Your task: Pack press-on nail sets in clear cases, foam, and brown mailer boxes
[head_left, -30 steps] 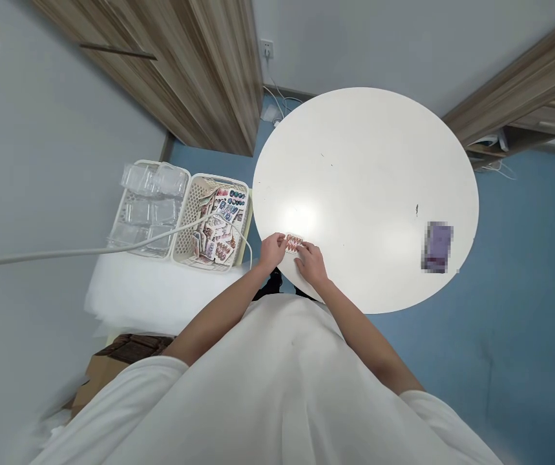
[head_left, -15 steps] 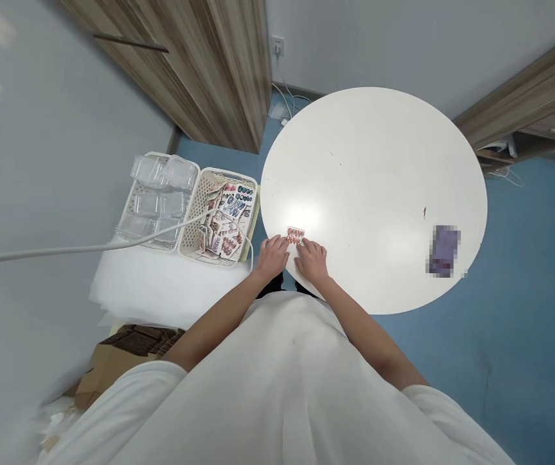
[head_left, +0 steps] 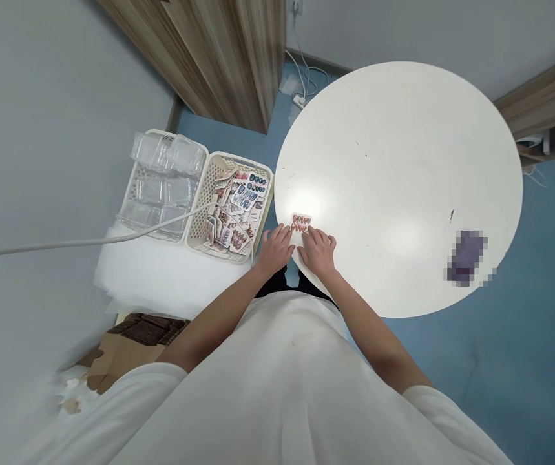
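Observation:
A small card of press-on nails (head_left: pixel 301 219), orange-red and set in two rows, lies flat on the round white table (head_left: pixel 403 155) near its front left edge. My left hand (head_left: pixel 276 250) rests at the card's lower left corner, its fingertips touching or very close to it. At the lower right corner is my right hand (head_left: pixel 318 252), fingers spread and fingertips at the card's edge. Neither hand is closed around anything. Whether the fingertips press on the card cannot be made out.
Left of the table, a white basket (head_left: pixel 199 232) holds several nail cards (head_left: pixel 245 197). Beside it, another basket (head_left: pixel 129 187) contains clear plastic boxes (head_left: pixel 151 190). A white cable (head_left: pixel 88 243) crosses above both. A blurred purple object (head_left: pixel 468 255) lies on the table's right side.
The whole view has shifted, so the table appears farther right and larger. Both hands stay at the card's lower corners, and slightly more of the card shows between them.

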`<act>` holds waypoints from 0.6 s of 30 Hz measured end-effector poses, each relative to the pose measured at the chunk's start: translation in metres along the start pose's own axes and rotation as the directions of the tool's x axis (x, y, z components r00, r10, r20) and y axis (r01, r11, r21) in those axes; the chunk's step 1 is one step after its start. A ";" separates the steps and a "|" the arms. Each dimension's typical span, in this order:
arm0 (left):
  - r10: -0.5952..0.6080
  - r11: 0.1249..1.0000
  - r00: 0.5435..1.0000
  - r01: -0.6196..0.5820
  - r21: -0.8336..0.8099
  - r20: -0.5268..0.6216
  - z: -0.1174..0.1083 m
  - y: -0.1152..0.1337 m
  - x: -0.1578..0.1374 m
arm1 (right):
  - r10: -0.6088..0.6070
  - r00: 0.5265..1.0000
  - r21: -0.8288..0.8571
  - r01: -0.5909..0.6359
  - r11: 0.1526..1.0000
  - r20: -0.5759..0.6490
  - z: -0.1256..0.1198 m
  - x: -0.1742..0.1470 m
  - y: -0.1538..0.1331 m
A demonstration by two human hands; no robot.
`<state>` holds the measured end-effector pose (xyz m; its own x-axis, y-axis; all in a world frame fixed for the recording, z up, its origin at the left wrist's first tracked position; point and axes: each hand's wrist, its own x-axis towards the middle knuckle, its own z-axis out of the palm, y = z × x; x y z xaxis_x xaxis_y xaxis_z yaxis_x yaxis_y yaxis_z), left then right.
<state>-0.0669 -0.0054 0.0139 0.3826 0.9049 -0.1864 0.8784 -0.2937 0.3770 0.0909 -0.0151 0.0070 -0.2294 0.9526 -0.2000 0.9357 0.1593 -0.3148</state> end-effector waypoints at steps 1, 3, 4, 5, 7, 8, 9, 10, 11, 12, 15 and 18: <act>-0.007 1.000 1.000 0.007 -0.008 0.000 -0.001 -0.002 0.002 | 0.009 1.000 0.005 -0.009 1.000 -0.003 0.000 0.004 -0.001; -0.013 1.000 1.000 0.013 -0.026 0.000 -0.003 -0.005 0.007 | 0.025 1.000 0.021 -0.025 0.999 -0.008 0.001 0.011 -0.004; -0.015 0.999 1.000 0.015 -0.034 0.002 -0.004 -0.006 0.010 | 0.031 0.999 0.030 -0.030 0.999 -0.009 0.001 0.014 -0.005; -0.016 0.999 1.000 0.017 -0.040 0.005 -0.005 -0.008 0.013 | 0.036 0.999 0.038 -0.035 0.999 -0.009 0.001 0.017 -0.005; -0.024 0.998 1.000 0.024 -0.050 0.012 -0.007 -0.010 0.018 | 0.045 0.999 0.047 -0.045 0.998 -0.005 0.001 0.022 -0.006; -0.027 0.998 1.000 0.028 -0.055 0.014 -0.008 -0.010 0.020 | 0.048 0.999 0.048 -0.048 0.998 -0.001 0.001 0.024 -0.007; -0.028 0.998 1.000 0.029 -0.063 0.012 -0.008 -0.011 0.022 | 0.049 0.999 0.047 -0.049 0.998 0.001 0.001 0.026 -0.007; -0.028 0.997 1.000 0.029 -0.072 0.007 -0.009 -0.012 0.024 | 0.050 0.999 0.046 -0.050 0.998 0.003 0.000 0.027 -0.007; -0.028 0.996 1.000 0.028 -0.081 -0.002 -0.009 -0.012 0.025 | 0.049 0.999 0.045 -0.049 0.998 0.003 0.000 0.029 -0.007; -0.030 0.996 0.999 0.029 -0.090 -0.012 -0.009 -0.013 0.026 | 0.048 0.999 0.042 -0.048 0.998 0.004 -0.001 0.031 -0.007; -0.038 0.994 0.999 0.035 -0.101 -0.028 -0.009 -0.013 0.028 | 0.042 0.999 0.025 -0.042 0.999 0.013 -0.004 0.035 -0.006; -0.046 0.995 0.999 0.044 -0.095 -0.020 -0.008 -0.014 0.029 | 0.036 0.999 0.021 -0.037 0.999 0.023 -0.006 0.038 -0.006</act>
<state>-0.0701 0.0274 0.0107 0.3364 0.9233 -0.1856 0.8630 -0.2234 0.4531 0.0784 0.0215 0.0067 -0.2016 0.9514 -0.2330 0.9377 0.1187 -0.3265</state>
